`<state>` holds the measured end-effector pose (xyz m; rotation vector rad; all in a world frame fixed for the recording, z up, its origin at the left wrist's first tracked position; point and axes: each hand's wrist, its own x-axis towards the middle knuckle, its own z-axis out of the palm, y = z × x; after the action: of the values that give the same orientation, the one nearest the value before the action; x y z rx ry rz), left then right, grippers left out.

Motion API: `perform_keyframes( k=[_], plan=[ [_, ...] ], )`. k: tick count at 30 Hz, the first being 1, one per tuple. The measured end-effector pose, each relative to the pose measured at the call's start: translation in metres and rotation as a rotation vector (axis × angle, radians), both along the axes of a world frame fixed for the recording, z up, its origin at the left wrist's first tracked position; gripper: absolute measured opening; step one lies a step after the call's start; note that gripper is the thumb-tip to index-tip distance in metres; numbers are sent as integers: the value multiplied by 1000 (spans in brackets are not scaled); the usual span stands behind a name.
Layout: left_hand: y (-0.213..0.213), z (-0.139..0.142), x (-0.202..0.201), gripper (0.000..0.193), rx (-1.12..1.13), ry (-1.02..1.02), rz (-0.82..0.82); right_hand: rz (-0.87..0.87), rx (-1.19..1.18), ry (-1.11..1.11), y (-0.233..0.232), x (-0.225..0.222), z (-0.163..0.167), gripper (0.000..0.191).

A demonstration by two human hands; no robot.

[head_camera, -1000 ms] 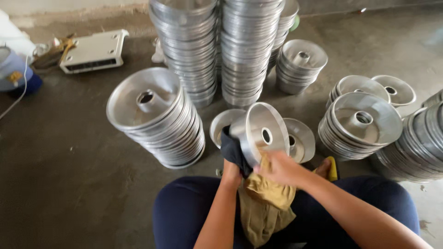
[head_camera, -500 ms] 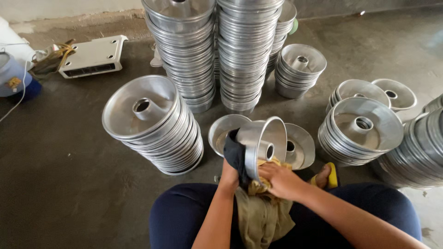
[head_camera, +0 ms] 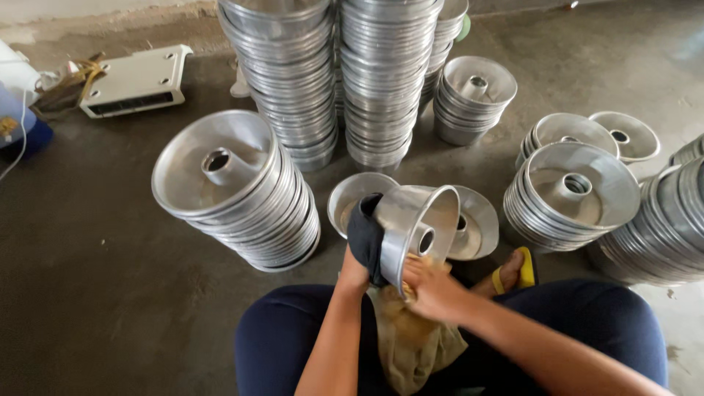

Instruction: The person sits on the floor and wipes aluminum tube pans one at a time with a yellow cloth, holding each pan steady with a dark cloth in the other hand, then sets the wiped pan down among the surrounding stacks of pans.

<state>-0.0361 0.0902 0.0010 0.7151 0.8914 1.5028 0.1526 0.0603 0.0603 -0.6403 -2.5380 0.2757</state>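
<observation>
I have the left hand (head_camera: 364,242), in a dark glove, gripping the outside wall of a shiny metal ring pan (head_camera: 414,229) tipped on its side, mouth facing right, just above my lap. Its fingers are clamped over the pan's near rim. The right hand (head_camera: 433,290) presses a tan cloth (head_camera: 411,334) against the pan's lower rim, fingers closed on the cloth; the rest of the cloth hangs down between my knees.

To do this wiping well, I judge the left hand should hold the pan steady by the wall while the right sweeps the cloth round the rim and into the bowl around the centre tube, turning the pan bit by bit so no arc is skipped. The thin rim looks sharp, so I'd keep cloth between bare fingers and the edge.

On the floor (head_camera: 95,293) just beyond lie two single pans (head_camera: 352,198). To the left leans a tilted stack of pans (head_camera: 235,191); far ahead stand two tall stacks (head_camera: 345,73); lower stacks (head_camera: 572,191) sit to the right. A yellow sandal (head_camera: 522,268) shows by my right knee, and a white flat box (head_camera: 136,81) lies far left.
</observation>
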Motion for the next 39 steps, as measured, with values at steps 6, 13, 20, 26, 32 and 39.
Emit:
perform_keyframes(
  k=[6,13,20,26,32,39],
  plan=[
    [0,14,10,51,-54,-527,-56,-126,-108,-126,33,34,42,49],
    [-7,3,14,60,226,237,-25,-480,-879,288,-9,-10,69,63],
    [-6,13,12,48,87,-447,6,60,179,-157,17,12,47,56],
    [2,-11,13,46,-83,-285,-113,-329,-494,-96,22,14,99,61],
    [-9,-10,11,47,106,51,-59,-255,-703,215,-16,-8,66,61],
    [-13,19,22,52,77,-332,-63,117,211,-144,53,54,26,50]
  ],
)
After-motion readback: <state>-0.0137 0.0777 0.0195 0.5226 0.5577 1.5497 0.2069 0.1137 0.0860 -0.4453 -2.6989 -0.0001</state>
